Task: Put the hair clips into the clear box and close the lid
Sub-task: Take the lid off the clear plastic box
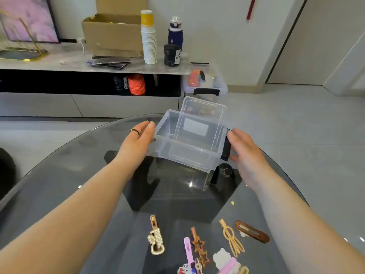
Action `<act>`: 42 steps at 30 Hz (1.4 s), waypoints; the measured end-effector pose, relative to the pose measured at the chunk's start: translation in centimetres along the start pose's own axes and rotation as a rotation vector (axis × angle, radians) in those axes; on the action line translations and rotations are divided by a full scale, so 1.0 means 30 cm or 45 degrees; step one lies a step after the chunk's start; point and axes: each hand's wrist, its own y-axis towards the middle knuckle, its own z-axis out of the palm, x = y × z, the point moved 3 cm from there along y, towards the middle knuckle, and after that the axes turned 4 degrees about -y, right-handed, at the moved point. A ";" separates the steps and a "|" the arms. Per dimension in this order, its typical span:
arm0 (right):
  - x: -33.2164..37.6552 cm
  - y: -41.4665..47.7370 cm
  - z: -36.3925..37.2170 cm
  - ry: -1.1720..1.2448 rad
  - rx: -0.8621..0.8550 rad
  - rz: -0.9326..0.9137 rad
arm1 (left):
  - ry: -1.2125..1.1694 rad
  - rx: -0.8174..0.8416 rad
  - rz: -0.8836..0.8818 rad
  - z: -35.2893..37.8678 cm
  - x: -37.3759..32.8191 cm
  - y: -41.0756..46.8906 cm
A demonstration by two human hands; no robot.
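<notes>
Head view: left hand (136,143) and right hand (246,151), fingers straight, touch the clear box's (187,155) ends; only its lid (201,123) stands inside.

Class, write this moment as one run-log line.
clear box: empty; lid: propped inside it; left hand: at left wall; right hand: by black latch; hair clips: on table

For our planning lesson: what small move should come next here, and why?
Probably lift the lid out of the clear box. It stands on edge inside, taking up room, the left hand and right hand flank the box, and the hair clips lie outside on the glass table.
</notes>
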 end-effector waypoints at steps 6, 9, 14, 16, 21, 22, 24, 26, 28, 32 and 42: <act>-0.010 -0.003 0.059 -0.051 0.132 -0.064 | 0.040 0.229 0.054 0.013 0.002 -0.053; 0.025 -0.038 0.068 -0.036 0.117 -0.087 | 0.032 0.154 0.076 -0.006 -0.015 -0.086; 0.111 -0.162 0.078 -0.159 0.182 -0.191 | -0.038 0.013 0.050 -0.086 -0.066 -0.197; 0.132 -0.216 0.097 -0.245 0.201 -0.209 | -0.009 0.018 0.045 -0.117 -0.078 -0.248; 0.170 -0.332 0.150 -0.397 0.193 -0.305 | 0.080 0.029 0.125 -0.186 -0.094 -0.376; 0.178 -0.350 0.160 -0.425 0.182 -0.328 | 0.097 0.033 0.146 -0.193 -0.095 -0.397; 0.193 -0.395 0.183 -0.455 0.180 -0.335 | 0.120 0.029 0.174 -0.210 -0.091 -0.446; 0.198 -0.434 0.203 -0.475 0.182 -0.349 | 0.131 0.005 0.168 -0.231 -0.086 -0.487; 0.210 -0.468 0.216 -0.490 0.166 -0.372 | 0.130 -0.046 0.165 -0.260 -0.079 -0.513; 0.250 -0.513 0.185 -0.201 0.003 -0.399 | 0.152 -0.170 0.119 -0.321 -0.043 -0.541; 0.038 -0.454 -0.065 0.453 -0.457 0.172 | 0.095 -0.512 0.008 -0.412 0.031 -0.599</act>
